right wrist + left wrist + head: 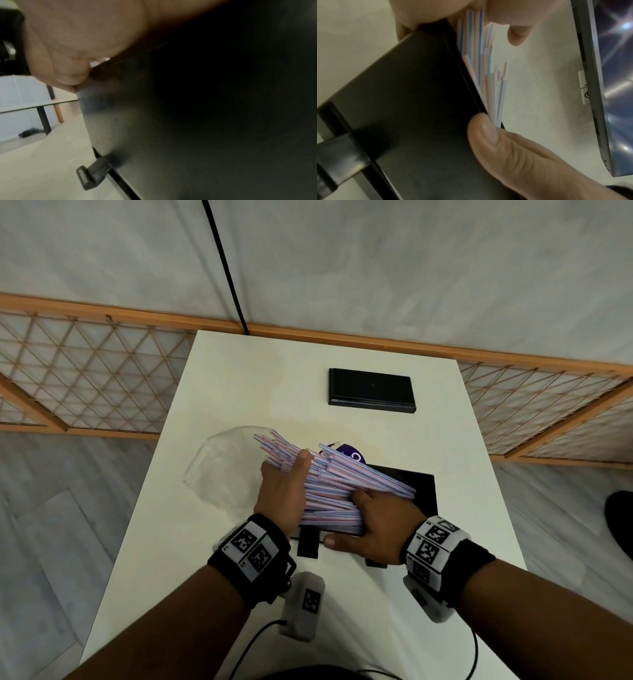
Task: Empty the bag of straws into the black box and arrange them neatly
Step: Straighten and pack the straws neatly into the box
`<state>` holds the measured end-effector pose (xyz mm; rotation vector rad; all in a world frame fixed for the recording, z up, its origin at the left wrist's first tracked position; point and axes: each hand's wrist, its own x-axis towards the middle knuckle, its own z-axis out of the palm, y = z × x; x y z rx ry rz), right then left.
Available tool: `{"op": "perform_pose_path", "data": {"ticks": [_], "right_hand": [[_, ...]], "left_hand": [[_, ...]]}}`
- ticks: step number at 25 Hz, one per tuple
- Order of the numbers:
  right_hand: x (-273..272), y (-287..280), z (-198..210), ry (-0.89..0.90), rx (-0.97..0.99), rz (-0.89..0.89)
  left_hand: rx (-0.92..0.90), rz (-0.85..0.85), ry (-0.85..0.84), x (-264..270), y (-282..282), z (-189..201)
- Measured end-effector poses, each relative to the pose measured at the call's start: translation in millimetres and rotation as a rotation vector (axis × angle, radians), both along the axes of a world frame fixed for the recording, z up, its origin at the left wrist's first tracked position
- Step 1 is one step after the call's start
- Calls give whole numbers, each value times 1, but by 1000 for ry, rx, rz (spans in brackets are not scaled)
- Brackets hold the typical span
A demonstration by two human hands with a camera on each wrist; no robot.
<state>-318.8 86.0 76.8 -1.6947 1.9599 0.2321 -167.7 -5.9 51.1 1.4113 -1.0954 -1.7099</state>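
A thick bundle of striped pink, blue and white straws [342,491] lies slanted across the open black box [423,487] near the table's front. My left hand [291,474] grips the bundle's left end, thumb on top. In the left wrist view the straws [481,60] run between thumb [482,135] and fingers [517,33], beside the box wall [419,108]. My right hand [356,515] holds the bundle's near right part, fingers over it and thumb along the box's near rim. The right wrist view shows mostly palm [77,40] and box wall [205,121]. The empty clear bag [222,470] lies left.
The box's black lid [371,386] lies flat farther back on the white table [239,378]. A purple item [351,455] peeks out behind the straws. A box latch [92,174] sticks out toward me. A white module [303,604] with a cable rests near the front edge.
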Motion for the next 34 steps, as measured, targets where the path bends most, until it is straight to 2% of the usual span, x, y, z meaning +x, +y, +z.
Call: {"op": "perform_pose_path", "data": {"ticks": [3, 8, 13, 17, 19, 22, 24, 27, 30, 31, 34], "right_hand": [[-2, -1, 1, 73, 4, -14], [5, -2, 10, -23, 56, -41], [-3, -15, 46, -329, 231, -138], [-3, -21, 15, -510, 190, -117], [-6, -23, 5, -592, 224, -177], [-1, -26, 6, -496, 250, -164], [3, -25, 7, -313, 199, -121], [7, -22, 7, -304, 64, -68], [6, -19, 8, -151, 89, -53], [5, -18, 10, -136, 101, -63], [7, -15, 28, -333, 124, -109]], "left_hand": [[-31, -32, 17, 1, -1, 1], [-44, -60, -46, 1, 1, -1], [-117, -116, -161, 2, 9, -2], [-197, -110, -235, 0, 13, -11], [-196, -106, -254, -1, 15, -10], [-168, -105, -253, -1, 16, -11], [-165, -111, -240, -1, 15, -13], [-134, -94, -192, 0, 11, -11], [-72, -56, -148, 1, 8, -6], [-50, -45, -133, 2, 8, -7], [-25, -42, -75, 3, 9, -3]]}}
